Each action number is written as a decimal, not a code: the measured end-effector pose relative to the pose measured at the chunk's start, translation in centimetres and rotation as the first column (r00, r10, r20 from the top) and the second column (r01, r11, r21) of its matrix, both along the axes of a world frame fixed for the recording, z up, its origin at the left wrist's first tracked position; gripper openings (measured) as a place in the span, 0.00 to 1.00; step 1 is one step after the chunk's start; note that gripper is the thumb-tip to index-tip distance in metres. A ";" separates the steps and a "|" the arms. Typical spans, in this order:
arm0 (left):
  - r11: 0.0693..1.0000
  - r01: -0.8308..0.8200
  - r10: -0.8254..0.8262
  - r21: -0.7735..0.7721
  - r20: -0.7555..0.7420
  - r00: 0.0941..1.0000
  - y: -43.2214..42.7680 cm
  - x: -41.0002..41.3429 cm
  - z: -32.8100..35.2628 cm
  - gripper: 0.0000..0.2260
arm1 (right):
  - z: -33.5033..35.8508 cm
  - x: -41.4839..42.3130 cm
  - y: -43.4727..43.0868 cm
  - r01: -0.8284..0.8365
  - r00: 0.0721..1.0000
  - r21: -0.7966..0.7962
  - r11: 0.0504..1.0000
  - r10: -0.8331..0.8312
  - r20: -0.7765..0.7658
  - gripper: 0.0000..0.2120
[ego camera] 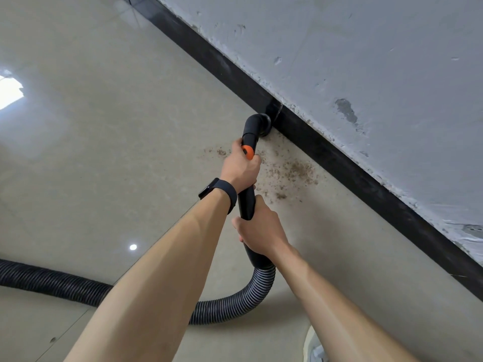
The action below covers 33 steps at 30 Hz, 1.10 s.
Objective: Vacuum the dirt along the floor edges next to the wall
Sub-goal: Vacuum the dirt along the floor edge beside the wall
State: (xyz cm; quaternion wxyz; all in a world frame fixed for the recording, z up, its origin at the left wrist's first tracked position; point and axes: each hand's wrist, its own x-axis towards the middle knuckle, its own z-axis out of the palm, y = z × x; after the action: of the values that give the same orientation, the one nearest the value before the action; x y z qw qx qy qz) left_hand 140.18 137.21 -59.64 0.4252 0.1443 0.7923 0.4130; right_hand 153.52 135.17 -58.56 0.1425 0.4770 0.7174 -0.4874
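A black vacuum wand (pixel 247 202) with an orange collar (pixel 248 152) points down at the floor edge. Its round nozzle (pixel 258 125) sits against the black baseboard (pixel 339 163). My left hand (pixel 240 165) grips the wand just below the orange collar, a dark watch on its wrist. Lower down, my right hand (pixel 258 229) grips the wand near the hose joint. Brown dirt (pixel 292 173) lies scattered on the beige floor to the right of the wand, close to the baseboard. The ribbed hose (pixel 230 304) loops off under my arms to the left.
The grey plastered wall (pixel 366 61) rises above the baseboard and runs diagonally from top left to bottom right. Glossy beige floor tiles (pixel 104 152) spread out to the left. The hose (pixel 52 280) lies across the floor at lower left. A pale shoe tip (pixel 313 348) shows at the bottom.
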 end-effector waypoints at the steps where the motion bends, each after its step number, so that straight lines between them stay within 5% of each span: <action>1: 1.000 0.003 -0.003 0.002 -0.002 1.000 0.3 0.1 0.0 0.26 | 0.0 0.1 0.3 0.002 1.000 0.003 1.000 -0.002 0.004 0.13; 13: 0.998 -0.062 0.062 0.015 0.014 0.998 -1.4 -1.8 0.1 0.24 | 0.4 -2.1 -0.5 -0.072 0.997 0.014 0.997 0.072 -0.001 0.13; 26: 0.966 -0.257 0.258 -0.039 0.043 0.965 -12.5 -5.7 0.7 0.23 | 0.9 -5.8 -9.2 -0.306 0.952 0.056 0.950 0.306 0.014 0.14; 33: 0.972 -0.220 0.219 -0.081 -0.021 0.975 -18.7 -6.0 0.2 0.26 | 0.6 -5.5 -14.6 -0.382 0.924 0.083 0.921 0.380 0.039 0.14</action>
State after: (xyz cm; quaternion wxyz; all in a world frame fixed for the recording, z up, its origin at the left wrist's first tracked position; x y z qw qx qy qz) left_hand 134.19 118.56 -59.45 0.3779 0.0402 0.8224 0.4235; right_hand 148.05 120.59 -57.92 0.2209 0.3398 0.8158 -0.4126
